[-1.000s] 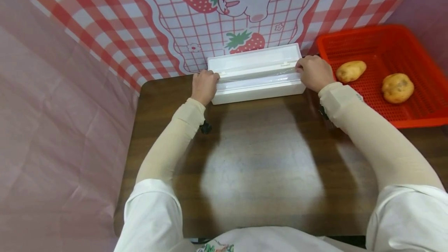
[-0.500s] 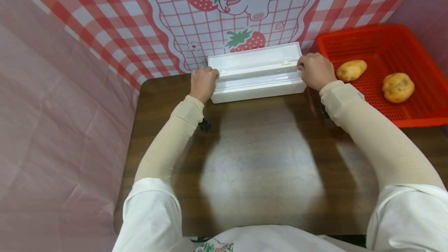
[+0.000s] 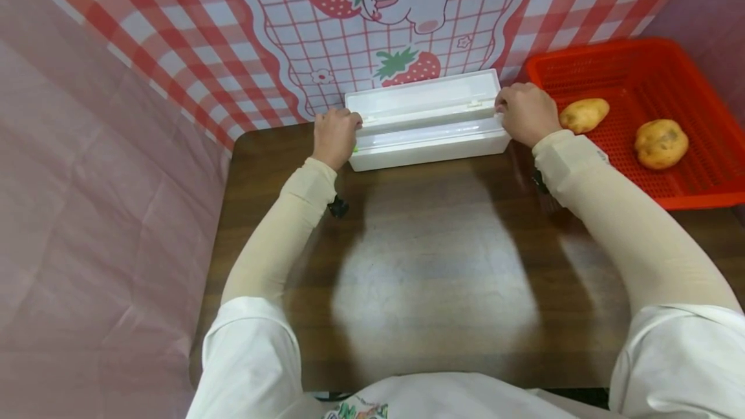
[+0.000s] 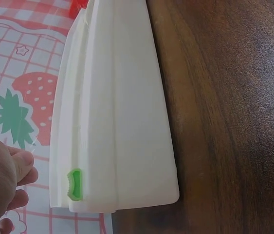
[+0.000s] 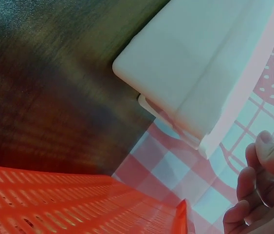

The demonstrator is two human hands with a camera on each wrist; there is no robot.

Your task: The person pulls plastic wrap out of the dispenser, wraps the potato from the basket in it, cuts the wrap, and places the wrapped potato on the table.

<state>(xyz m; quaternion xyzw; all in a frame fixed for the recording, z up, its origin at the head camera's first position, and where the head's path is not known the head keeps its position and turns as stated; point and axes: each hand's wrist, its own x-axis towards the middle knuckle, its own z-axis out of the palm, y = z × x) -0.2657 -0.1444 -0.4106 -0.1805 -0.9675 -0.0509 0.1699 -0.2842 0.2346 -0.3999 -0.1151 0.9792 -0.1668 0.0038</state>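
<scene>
A long white cling film dispenser (image 3: 431,152) lies at the back of the table with its lid (image 3: 425,96) tipped up against the wall cloth. Glossy clear cling film (image 3: 431,134) shows along its opening. At its left end, my left hand (image 3: 336,138) pinches the film's edge between thumb and forefinger; in the left wrist view the thumb (image 4: 24,163) meets the finger beside faint clear creases. A green slider (image 4: 75,184) sits on the dispenser's near end there. My right hand (image 3: 528,114) pinches the film at the right end, its other fingers (image 5: 246,183) curled.
A red plastic basket (image 3: 707,108) stands right of the dispenser, close to my right forearm, holding two potatoes, one oval (image 3: 584,115) and one rounder (image 3: 661,144). Behind the brown table (image 3: 431,277) hangs a checked strawberry cloth (image 3: 279,31). A pink curtain (image 3: 105,244) hangs at left.
Both hands have edged slightly up and outward, the left one moving left off the dispenser's end. The green slider now shows beside it in the head view. The dispenser stays nearly in place.
</scene>
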